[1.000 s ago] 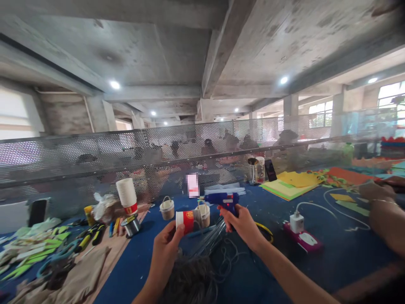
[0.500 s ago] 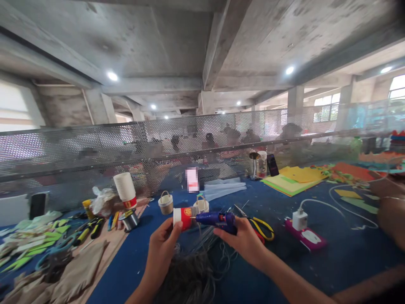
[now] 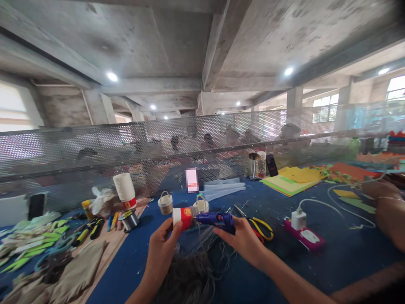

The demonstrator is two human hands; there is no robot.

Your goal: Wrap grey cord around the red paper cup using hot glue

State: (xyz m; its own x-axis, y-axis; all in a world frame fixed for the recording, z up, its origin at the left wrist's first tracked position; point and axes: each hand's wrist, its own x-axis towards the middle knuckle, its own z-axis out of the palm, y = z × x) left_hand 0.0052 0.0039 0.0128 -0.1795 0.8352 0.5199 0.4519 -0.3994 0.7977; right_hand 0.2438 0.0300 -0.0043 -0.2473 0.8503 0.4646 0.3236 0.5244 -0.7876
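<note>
My left hand point(image 3: 164, 242) grips a paper cup point(image 3: 181, 218), white and red with a gold print, tipped on its side. A strip of twine or mesh seems to cover its right end, though I cannot make it out well. Wrapped in my right hand point(image 3: 242, 238) is a blue glue gun point(image 3: 215, 219), its nozzle pointing left at the cup's side; whether it touches is unclear. Behind the cup stand two small buckets with looped handles, one bucket point(image 3: 165, 204) to the left and another bucket point(image 3: 201, 206) partly hidden. Grey string point(image 3: 193, 274) lies in a tangle below my hands.
A stack of paper cups point(image 3: 124, 188) and a wire spool point(image 3: 129, 220) stand left, near gloves point(image 3: 80, 268) and cutters. Yellow-handled pliers point(image 3: 262, 228), a purple power strip point(image 3: 305, 234) with a charger, and coloured sheets point(image 3: 292, 181) lie right. Another person's arm point(image 3: 387, 211) reaches in.
My hands, the cup and the glue gun hold almost the same position. At the far right, the other person's arm has shifted slightly left.
</note>
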